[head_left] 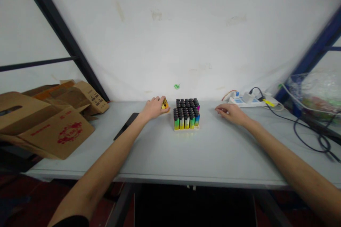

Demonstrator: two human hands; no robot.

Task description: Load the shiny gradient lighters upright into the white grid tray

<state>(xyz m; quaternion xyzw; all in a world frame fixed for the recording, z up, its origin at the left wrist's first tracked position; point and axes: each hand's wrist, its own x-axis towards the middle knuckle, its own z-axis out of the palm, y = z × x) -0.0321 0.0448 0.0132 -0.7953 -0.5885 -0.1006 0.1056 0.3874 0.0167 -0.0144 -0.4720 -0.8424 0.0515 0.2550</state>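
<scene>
left hand (153, 108) gripping one yellow pack (165, 105), bunch of lighters (187, 113) in the middle, five across the near row, right hand (232, 112) kinda half-open on the right

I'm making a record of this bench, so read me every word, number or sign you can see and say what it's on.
Nothing reads clearly.
Front cardboard box: red print and emblem, too blurred.
Cardboard beyond it: dark symbols, too small.
Yellow item at the left hand: dark marks, too small.
Lighters: no text discernible.
Green mark on the wall: no readable letters.
</scene>
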